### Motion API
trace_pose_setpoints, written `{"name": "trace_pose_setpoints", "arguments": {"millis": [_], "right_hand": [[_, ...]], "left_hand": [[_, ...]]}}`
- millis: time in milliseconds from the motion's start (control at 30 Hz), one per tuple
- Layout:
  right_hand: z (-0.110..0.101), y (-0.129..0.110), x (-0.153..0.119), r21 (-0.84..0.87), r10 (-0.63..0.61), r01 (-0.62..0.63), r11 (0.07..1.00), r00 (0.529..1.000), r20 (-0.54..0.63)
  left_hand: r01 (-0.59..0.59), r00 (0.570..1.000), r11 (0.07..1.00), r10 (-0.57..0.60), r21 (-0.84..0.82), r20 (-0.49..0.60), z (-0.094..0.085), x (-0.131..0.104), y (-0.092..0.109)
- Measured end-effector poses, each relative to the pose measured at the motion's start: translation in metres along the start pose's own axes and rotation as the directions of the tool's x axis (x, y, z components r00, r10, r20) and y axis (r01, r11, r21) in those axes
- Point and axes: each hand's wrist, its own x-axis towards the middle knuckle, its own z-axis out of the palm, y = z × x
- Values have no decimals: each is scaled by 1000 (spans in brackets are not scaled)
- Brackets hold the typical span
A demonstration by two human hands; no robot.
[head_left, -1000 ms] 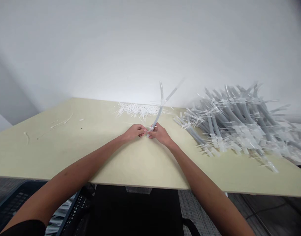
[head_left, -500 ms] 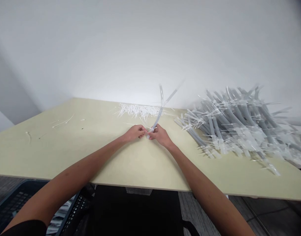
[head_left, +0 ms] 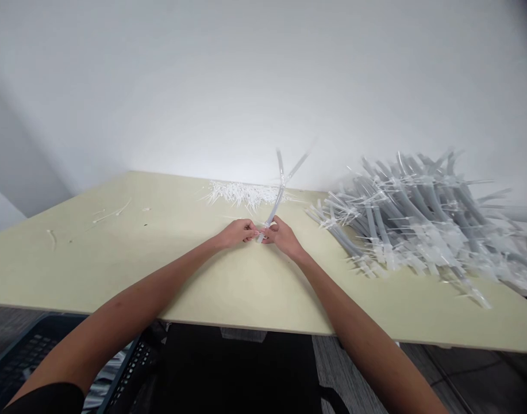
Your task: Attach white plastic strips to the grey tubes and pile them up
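My right hand (head_left: 281,237) is closed around the lower part of a clear, Y-shaped plastic tube (head_left: 279,198). The tube stands tilted above the table, its two branches pointing up and apart, their tips blurred. Close against the tube's lower end, my left hand (head_left: 239,233) pinches a thin white cable tie, mostly hidden by the fingers. The fingertips of both hands almost meet there. Behind them lies a heap of white cable ties (head_left: 241,194) near the wall.
On the right of the table (head_left: 194,287) is a large pile of tube assemblies (head_left: 418,213) with cable ties on them. A few loose ties (head_left: 112,214) lie at the left. Below the front edge stands a dark blue basket (head_left: 34,345) holding clear plastic items.
The upper branches of the Y-shaped tube have swung slightly left. Both hands stay in nearly the same place, still closed at its lower end.
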Motion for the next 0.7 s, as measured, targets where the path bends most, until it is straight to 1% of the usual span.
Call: {"name": "trace_pose_setpoints", "arguments": {"millis": [133, 267, 367, 467, 567, 700], "right_hand": [[0, -2, 0, 23, 57, -57, 998, 998, 2], [0, -6, -3, 117, 95, -96, 988, 995, 22], [0, -10, -5, 198, 116, -123, 973, 992, 44], [0, -12, -6, 247, 107, -120, 961, 992, 65], [-1, -12, -6, 260, 100, -115, 959, 992, 71], [-1, -12, -5, 232, 98, -109, 967, 994, 56]], "left_hand": [[-15, 1000, 998, 15, 61, 5, -2, -1, 1], [-32, 999, 994, 30, 106, 25, -4, -3, 2], [-13, 999, 997, 10, 74, 38, -4, -3, 3], [-1, 999, 999, 0, 34, 37, -3, -3, 6], [2, 1000, 1000, -2, 10, 24, -3, -4, 8], [-15, 1000, 1000, 15, 1, -7, -2, -6, 9]]}}
